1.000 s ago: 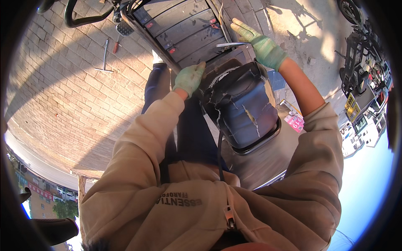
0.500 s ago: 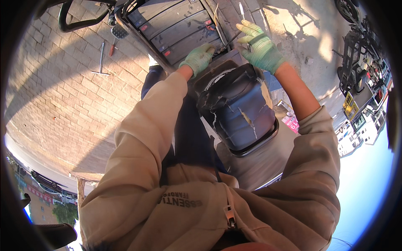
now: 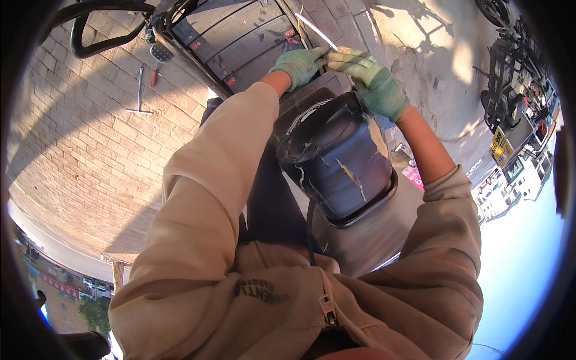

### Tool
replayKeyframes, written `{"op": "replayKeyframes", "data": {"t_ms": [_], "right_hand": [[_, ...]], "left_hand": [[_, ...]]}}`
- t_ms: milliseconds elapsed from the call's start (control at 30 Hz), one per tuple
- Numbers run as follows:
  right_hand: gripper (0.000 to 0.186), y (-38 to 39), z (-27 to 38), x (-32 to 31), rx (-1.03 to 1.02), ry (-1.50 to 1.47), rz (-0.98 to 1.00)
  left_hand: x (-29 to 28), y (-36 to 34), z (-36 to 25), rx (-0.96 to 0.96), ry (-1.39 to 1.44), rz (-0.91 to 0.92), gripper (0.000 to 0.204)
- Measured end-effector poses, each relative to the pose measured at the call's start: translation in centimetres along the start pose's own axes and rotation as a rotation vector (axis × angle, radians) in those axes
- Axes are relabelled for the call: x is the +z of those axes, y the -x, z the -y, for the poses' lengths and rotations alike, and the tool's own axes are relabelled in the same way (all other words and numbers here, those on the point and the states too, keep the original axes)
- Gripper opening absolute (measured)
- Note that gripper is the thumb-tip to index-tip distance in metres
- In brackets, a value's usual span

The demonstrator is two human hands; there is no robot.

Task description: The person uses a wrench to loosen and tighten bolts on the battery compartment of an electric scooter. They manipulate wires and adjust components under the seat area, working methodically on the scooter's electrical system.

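Observation:
Both my hands wear pale green gloves and meet above the edge between a slatted cargo bed and a cracked black seat [image 3: 345,159]. My right hand [image 3: 373,84] is closed on a slim pale rod [image 3: 315,29], which points up and left from its fingertips. The rod's kind does not show. My left hand [image 3: 300,66] pinches close to the right fingertips. What lies between its fingers is hidden. Dark slats of the cargo bed [image 3: 243,37], with small red pieces along its sides, lie beyond my left hand.
On the brick paving [image 3: 90,132] at left lie a T-handled tool [image 3: 140,90] and a red-handled tool [image 3: 154,78], near a black pedal [image 3: 161,52]. A black bar loop [image 3: 81,33] stands at upper left. Vehicles with a yellow plate [image 3: 501,147] stand at far right.
My hands have come together, the left moving up and right. The pale rod has swung from nearly upright to leaning left, and more of it shows.

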State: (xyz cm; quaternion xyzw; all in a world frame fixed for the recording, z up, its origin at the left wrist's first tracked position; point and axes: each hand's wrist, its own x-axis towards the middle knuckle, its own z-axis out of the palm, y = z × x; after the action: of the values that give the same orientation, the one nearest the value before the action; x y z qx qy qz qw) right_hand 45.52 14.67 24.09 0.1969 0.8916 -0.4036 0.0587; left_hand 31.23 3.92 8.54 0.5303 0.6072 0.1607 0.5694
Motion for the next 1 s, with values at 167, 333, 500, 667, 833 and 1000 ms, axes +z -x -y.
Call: {"op": "replayKeyframes", "data": {"t_ms": [167, 333, 500, 667, 833, 1000], "right_hand": [[0.045, -0.4, -1.6, -0.6, 0.235, 0.164, -0.045], [0.034, -1.6, -4.7, -1.0, 0.077, 0.321, -0.140], [0.024, -2.3, -3.7, 0.0, 0.107, 0.429, -0.477], [0.045, -2.7, -0.1, 0.8, 0.802, 0.152, 0.106], [0.038, -5.4, -0.2, 1.4, 0.915, -0.395, 0.160], [0.028, -6.4, -1.1, 1.9, 0.900, -0.179, 0.190]], "left_hand": [[-0.9, 0.1, 0.4, 0.082, -0.044, 0.086, 0.034], [-0.7, 1.1, -1.5, 0.108, -0.127, 0.197, 0.030], [0.5, 1.1, -2.7, 0.054, -0.175, 0.030, 0.030], [1.2, 0.3, -1.0, -0.067, -0.088, -0.078, 0.023], [2.6, 0.5, -1.1, -0.131, -0.105, -0.190, 0.022], [3.1, 0.3, -2.4, -0.135, -0.168, -0.153, 0.023]]}}
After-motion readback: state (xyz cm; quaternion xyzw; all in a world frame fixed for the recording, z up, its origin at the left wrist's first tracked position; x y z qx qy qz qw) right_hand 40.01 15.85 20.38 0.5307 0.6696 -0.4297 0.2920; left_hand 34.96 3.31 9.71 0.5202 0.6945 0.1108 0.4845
